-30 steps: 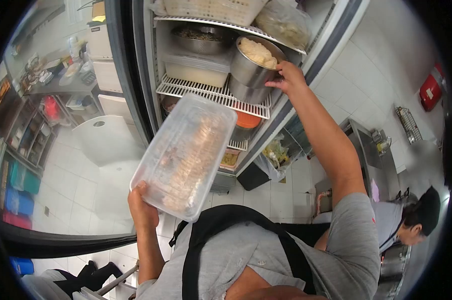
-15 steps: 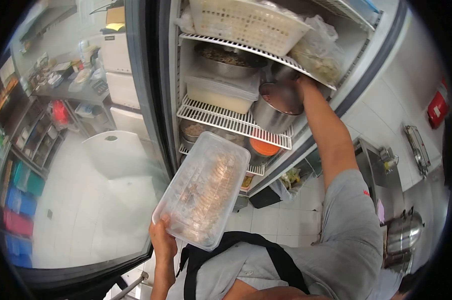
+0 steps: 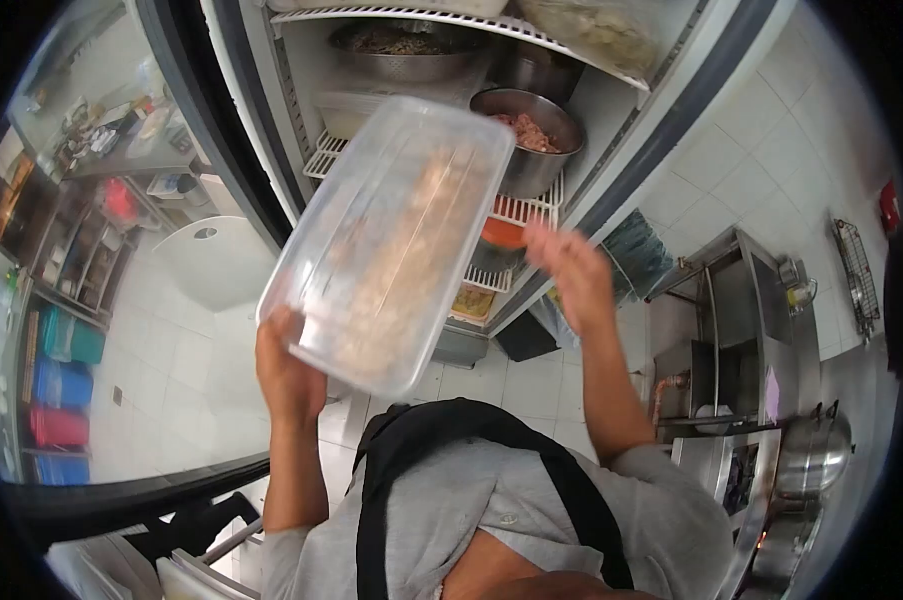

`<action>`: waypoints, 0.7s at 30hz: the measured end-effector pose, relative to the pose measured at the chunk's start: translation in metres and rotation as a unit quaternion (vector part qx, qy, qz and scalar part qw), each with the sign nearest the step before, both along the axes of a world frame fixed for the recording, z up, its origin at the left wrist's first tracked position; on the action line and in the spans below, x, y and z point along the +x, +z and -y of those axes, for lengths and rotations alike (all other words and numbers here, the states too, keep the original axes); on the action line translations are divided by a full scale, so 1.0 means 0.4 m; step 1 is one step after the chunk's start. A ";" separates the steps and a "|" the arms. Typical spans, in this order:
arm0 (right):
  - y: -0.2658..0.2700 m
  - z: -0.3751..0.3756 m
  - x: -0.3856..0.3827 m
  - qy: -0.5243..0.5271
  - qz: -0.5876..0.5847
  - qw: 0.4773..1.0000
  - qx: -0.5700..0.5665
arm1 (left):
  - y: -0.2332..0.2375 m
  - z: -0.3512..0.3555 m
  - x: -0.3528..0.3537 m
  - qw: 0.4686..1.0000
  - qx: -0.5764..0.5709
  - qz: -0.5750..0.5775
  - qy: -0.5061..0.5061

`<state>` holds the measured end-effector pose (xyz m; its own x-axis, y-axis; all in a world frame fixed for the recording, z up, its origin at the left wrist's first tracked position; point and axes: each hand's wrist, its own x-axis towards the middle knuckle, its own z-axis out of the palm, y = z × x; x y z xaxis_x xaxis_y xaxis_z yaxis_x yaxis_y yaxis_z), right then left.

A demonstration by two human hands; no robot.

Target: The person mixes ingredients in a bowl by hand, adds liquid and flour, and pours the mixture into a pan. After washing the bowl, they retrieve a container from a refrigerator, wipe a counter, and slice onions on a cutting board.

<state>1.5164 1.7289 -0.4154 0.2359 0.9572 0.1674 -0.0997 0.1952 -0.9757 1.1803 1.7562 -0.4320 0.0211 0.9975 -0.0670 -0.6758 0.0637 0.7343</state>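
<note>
Plastic container (image 3: 391,240) w/ pale brownish food is held tilted in front of the fridge (image 3: 626,115), door open, biggest thing in view. It hides the mid shelves. Steel bowl (image 3: 531,140) of meat sits on wire shelf (image 3: 526,210), just right of container's top end. L hand (image 3: 289,375) is clamped on its lower corner. R hand (image 3: 569,275) is blurred, fingers apart, holding nothing, near container's right edge, not touching.

container (image 3: 391,240): clear glossy plastic | bowl (image 3: 531,135): shiny metal | shelf (image 3: 516,208): white wire
</note>
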 end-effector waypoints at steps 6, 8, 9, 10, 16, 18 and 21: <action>-0.195 0.268 0.112 0.145 -0.001 0.952 -0.268 | 0.131 -0.119 0.352 0.994 0.077 0.032 -0.077; -0.142 0.237 0.123 0.176 0.047 0.964 -0.193 | 0.161 -0.174 0.470 0.991 0.081 0.042 -0.102; -0.107 0.210 0.120 0.189 0.070 0.967 -0.155 | 0.170 -0.207 0.527 0.989 0.090 0.047 -0.107; -0.064 0.177 0.111 0.186 0.090 0.971 -0.119 | 0.173 -0.250 0.582 0.990 0.089 0.037 -0.099; 0.009 -0.014 0.073 0.137 0.015 0.989 -0.048 | 0.227 -0.459 0.762 0.984 0.101 -0.134 -0.063; -0.004 -0.095 0.081 0.104 -0.002 0.993 -0.063 | 0.247 -0.488 0.744 0.957 0.062 -0.276 -0.070; -0.032 -0.207 0.085 0.026 -0.062 0.997 -0.040 | 0.242 -0.497 0.708 0.901 0.110 -0.415 -0.051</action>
